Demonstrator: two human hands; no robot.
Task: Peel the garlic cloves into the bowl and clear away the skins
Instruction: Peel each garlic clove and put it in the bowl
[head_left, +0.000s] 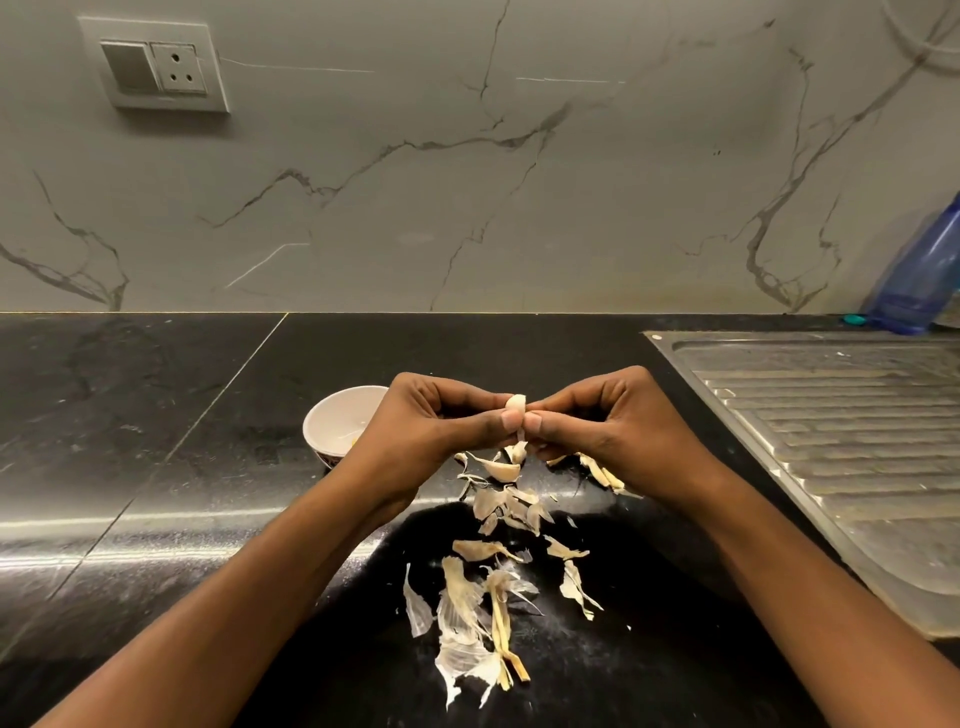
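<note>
A pale garlic clove (516, 403) is held above the black counter, pinched between the fingertips of both hands. My left hand (441, 421) pinches it from the left and my right hand (608, 421) from the right, thumbs meeting below it. A strip of skin hangs down under the thumbs. Another clove (501, 470) lies on the counter just below. Dry garlic skins (483, 603) are scattered on the counter toward me. A white bowl (332, 415) stands left of my left hand, partly hidden by it.
A steel sink drainboard (831, 441) fills the counter's right side. A blue plastic bottle (919, 275) stands at the back right against the marble wall. A switch and socket plate (156, 67) sits on the wall at upper left. The black counter (130, 415) extends left.
</note>
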